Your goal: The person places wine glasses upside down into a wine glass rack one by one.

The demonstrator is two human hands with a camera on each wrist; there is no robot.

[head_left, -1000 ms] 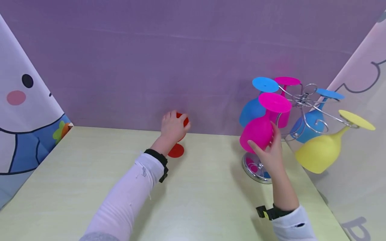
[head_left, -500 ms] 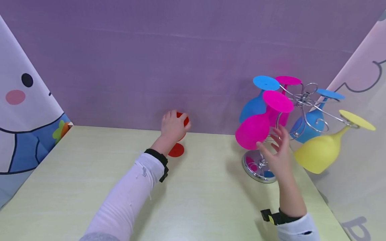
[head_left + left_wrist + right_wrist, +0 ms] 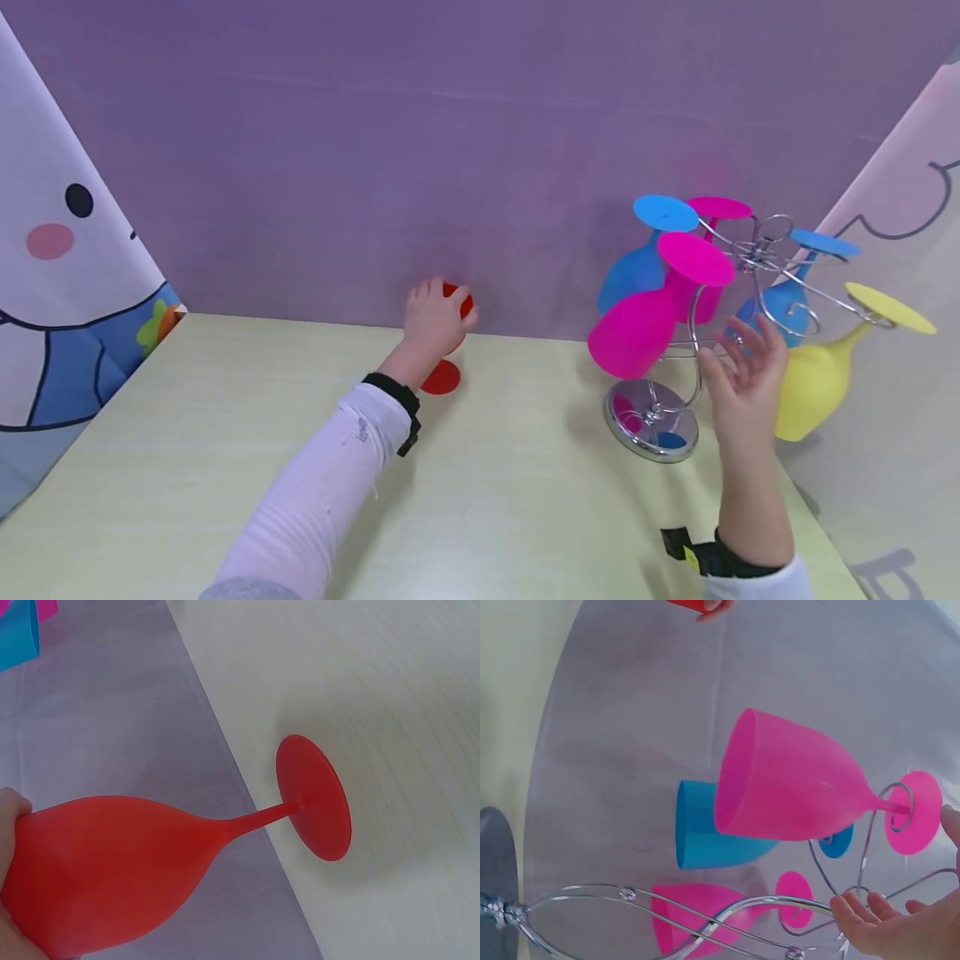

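Note:
A red wine glass [image 3: 112,870] stands upright near the back edge of the table, and my left hand [image 3: 433,321] grips its bowl from above. My right hand [image 3: 750,383] is beside the metal glass rack [image 3: 697,350], fingers loosely bent and holding nothing. Just left of that hand, a pink wine glass [image 3: 633,333] hangs upside down and tilted, its stem in a wire loop of the rack, as the right wrist view shows. A yellow wine glass [image 3: 813,387] hangs behind the right hand, partly covered by it.
Also hanging from the rack are a blue glass [image 3: 630,271] at left, a second pink glass [image 3: 697,915] and another blue glass [image 3: 783,304]. The rack's round chrome base [image 3: 652,421] stands on the pale table [image 3: 510,500]. A purple backdrop [image 3: 450,167] rises behind.
My right hand has let go of the pink glass and moved right, towards the yellow one. The pink glass has tilted in its loop. The left hand keeps its grip on the red glass.

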